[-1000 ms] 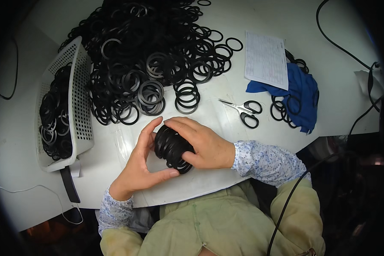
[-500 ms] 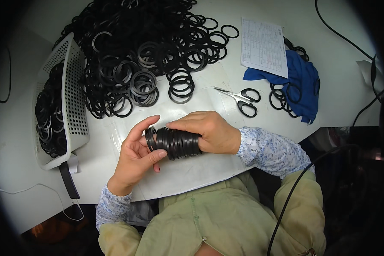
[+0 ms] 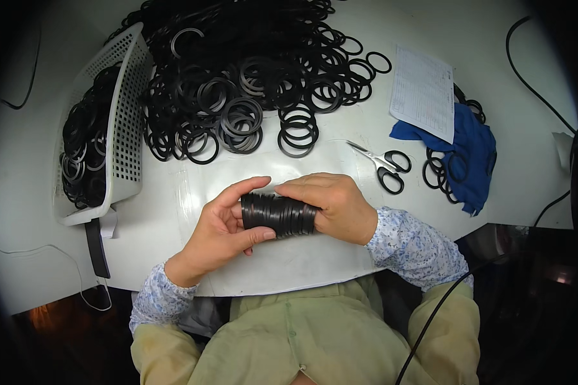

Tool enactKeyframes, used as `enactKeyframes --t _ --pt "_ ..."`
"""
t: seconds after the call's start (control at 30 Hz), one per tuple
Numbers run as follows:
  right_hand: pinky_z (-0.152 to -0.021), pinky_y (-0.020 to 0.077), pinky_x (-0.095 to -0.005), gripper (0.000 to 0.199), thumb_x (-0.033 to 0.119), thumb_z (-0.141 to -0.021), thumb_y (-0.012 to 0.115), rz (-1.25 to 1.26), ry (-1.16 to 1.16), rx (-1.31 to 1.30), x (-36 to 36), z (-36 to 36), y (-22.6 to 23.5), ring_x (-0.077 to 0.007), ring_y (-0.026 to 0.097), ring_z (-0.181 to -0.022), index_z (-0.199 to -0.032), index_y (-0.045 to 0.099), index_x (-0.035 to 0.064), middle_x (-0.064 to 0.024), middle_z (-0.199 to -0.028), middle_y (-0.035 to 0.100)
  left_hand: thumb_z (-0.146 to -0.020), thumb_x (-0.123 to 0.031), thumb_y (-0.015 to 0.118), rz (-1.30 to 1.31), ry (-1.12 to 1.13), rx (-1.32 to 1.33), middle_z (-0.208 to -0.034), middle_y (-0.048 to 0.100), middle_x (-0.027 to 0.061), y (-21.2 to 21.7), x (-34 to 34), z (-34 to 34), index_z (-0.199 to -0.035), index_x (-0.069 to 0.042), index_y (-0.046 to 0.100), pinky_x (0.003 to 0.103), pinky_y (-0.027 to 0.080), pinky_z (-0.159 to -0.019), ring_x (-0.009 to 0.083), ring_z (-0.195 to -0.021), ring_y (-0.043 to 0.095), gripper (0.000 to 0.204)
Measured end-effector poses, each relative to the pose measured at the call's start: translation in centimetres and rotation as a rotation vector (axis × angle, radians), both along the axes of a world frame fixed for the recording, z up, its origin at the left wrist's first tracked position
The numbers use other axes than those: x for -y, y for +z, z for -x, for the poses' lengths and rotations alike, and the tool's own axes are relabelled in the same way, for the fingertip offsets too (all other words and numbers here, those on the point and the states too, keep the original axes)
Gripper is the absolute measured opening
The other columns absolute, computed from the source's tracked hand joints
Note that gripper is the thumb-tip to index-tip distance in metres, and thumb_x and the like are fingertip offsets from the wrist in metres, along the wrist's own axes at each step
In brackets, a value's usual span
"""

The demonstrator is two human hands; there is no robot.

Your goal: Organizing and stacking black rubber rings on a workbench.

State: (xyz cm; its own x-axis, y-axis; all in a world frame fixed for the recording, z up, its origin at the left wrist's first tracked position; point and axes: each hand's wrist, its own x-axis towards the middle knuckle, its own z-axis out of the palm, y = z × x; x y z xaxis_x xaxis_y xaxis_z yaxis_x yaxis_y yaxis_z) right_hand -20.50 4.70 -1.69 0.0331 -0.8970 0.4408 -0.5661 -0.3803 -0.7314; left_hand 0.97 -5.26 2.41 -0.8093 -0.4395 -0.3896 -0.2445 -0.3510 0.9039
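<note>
A row of black rubber rings [image 3: 277, 215] lies sideways between my hands, packed face to face like a tube. My left hand [image 3: 223, 226] grips its left end, the thumb along the near side and the fingers around the far side and end. At the other end, my right hand [image 3: 338, 204] has its fingers laid over the top, and its other fingers are hidden by the rings. Beyond my hands spreads a big heap of loose black rings [image 3: 237, 83], some with greyish faces.
On the left stands a white perforated basket [image 3: 127, 122] with more rings inside. Scissors with black handles [image 3: 384, 167] lie to the right. Farther right, a printed paper sheet [image 3: 422, 90] rests on a blue cloth [image 3: 472, 157], with several rings beside it. A black cable [image 3: 440, 298] crosses near my right arm.
At the left end, the rings that stood slightly apart and tilted are now lined up with the rest. The whole view has shifted, so the table things appear farther right.
</note>
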Motion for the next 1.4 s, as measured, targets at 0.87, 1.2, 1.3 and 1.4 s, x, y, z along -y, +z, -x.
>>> enactKeyframes --t 0.87,1.2,1.3,1.4 --pt "-0.077 0.0581 -0.0368 0.033 0.002 -0.077 0.075 0.003 -0.009 -0.067 0.0 0.7 -0.2 -0.0312 0.073 -0.088 -0.109 0.072 0.0035 -0.0144 -0.101 0.075 -0.087 0.009 0.069 0.025 0.084 -0.090 -0.113 0.069 0.0089 -0.6 -0.3 0.1 -0.149 -0.002 0.041 0.020 0.060 -0.063 0.0096 -0.091 0.068 0.069" --pt "-0.085 0.0561 -0.0391 0.046 -0.001 -0.072 0.076 -0.122 0.025 -0.066 -0.2 0.8 0.1 -0.0323 0.068 -0.096 -0.118 0.068 0.0017 -0.0134 -0.107 0.073 -0.094 0.004 0.063 -0.173 0.152 -0.064 -0.117 0.067 0.0107 -0.5 -1.1 -2.0 -0.150 -0.001 0.038 0.023 0.062 -0.064 0.0120 -0.095 0.069 0.062" --pt "-0.092 0.0531 -0.0390 0.053 -0.002 -0.070 0.076 -0.168 0.038 -0.119 0.0 1.1 0.6 -0.0324 0.062 -0.106 -0.122 0.066 0.0020 -0.0124 -0.114 0.069 -0.096 0.001 0.059 -0.136 0.355 -0.026 -0.117 0.066 0.0129 0.1 -1.5 -3.7 -0.150 0.002 0.034 0.023 0.061 -0.058 0.0132 -0.088 0.069 0.059" --pt "-0.096 0.0511 -0.0389 0.053 0.001 -0.071 0.076 -0.224 0.079 -0.134 0.0 1.6 0.8 -0.0326 0.057 -0.113 -0.123 0.065 0.0013 -0.0127 -0.118 0.066 -0.102 -0.006 0.051 -0.128 0.415 -0.036 -0.119 0.065 0.0138 -0.8 -0.9 -5.9 -0.150 0.004 0.034 0.027 0.062 -0.066 0.0155 -0.094 0.069 0.051"
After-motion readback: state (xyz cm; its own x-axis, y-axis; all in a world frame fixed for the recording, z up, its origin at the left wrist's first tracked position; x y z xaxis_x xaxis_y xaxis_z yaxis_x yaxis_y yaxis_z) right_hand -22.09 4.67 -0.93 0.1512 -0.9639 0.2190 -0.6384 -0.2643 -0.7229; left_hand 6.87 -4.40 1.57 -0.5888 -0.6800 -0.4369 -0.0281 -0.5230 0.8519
